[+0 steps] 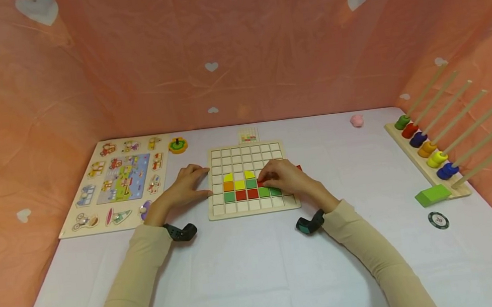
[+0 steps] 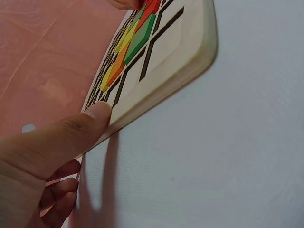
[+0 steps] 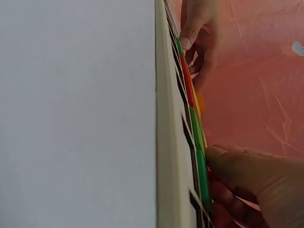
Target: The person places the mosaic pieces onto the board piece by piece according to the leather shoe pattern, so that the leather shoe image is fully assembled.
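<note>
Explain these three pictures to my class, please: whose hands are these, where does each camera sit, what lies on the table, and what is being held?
A person wears three cameras: one on the head, looking down, and one on each wrist.

In the head view, a wooden grid board lies on the white table, partly filled with coloured tiles. The left hand rests against the board's left edge, steadying it. The right hand lies over the tiles and seems to pinch a red tile.

The wrist views show the same board from its two sides, very close.

Also on the table: a picture puzzle, a peg rack with coloured rings, a green block, a pink ball.
</note>
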Available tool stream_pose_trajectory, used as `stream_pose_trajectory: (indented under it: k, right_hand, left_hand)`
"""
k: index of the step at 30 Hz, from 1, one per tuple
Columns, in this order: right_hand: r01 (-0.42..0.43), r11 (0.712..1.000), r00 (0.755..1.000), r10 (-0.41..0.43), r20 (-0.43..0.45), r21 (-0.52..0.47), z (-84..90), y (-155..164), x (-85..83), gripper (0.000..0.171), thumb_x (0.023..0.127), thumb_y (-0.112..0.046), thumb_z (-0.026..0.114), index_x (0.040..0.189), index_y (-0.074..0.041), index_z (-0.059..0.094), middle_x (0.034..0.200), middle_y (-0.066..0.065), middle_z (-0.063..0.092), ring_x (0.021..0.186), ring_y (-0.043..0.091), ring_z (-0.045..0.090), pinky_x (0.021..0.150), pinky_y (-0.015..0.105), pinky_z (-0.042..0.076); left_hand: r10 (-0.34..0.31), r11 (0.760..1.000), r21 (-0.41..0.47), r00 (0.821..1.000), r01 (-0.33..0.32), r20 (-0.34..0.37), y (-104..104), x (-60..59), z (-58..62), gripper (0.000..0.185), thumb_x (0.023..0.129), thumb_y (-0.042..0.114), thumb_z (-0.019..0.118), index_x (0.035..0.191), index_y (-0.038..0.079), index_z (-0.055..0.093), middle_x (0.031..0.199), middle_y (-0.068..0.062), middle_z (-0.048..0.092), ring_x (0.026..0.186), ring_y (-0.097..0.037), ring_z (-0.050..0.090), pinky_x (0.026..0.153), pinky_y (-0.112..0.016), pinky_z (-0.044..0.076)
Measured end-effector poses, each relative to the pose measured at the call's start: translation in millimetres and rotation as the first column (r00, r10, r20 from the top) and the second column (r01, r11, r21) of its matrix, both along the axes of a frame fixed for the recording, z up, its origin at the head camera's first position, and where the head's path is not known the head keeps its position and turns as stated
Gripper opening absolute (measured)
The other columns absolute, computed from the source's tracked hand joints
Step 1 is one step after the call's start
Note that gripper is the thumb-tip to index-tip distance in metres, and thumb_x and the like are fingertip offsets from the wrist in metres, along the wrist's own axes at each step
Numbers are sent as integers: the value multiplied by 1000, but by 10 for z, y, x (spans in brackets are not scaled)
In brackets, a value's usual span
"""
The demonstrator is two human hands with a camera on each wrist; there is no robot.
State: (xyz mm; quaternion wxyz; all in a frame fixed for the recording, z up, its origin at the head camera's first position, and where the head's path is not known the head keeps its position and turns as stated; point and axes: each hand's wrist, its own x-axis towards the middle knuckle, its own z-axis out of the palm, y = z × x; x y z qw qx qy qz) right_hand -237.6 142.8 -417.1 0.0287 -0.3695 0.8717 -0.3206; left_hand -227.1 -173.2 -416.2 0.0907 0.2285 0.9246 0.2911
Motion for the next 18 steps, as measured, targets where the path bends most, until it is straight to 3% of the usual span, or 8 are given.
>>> stream_pose_trajectory:
  k: [5,11,18]
  right_hand:
    - [58,998,998,-58,14,-26,65,60,21,10,85,-12,68,95,-9,70,94,2,62,84,14,55,74,29,46]
    - [142,987,989,-144,-16,-70,173,362,-32,12,85,-5,65,96,-2,68,95,9,62,80,19,56,70,33,48]
    - [183,983,983,-183,-16,25,204,646,-37,24,80,1,69,103,5,66,99,19,61,84,28,57,73,37,47]
  left_hand:
    - [-5,1000,2,1000,5,-3,0,2,6,70,83,26,70,139,-3,39,133,-22,37,120,-35,30,103,-51,26]
    - [-12,1000,6,1000,12,-11,-4,5,2,70,83,26,70,138,-3,39,133,-22,36,121,-36,30,104,-51,25]
    - [-16,1000,-7,1000,16,-22,-4,3,4,70,82,26,70,138,-3,40,133,-23,37,121,-36,30,104,-51,26]
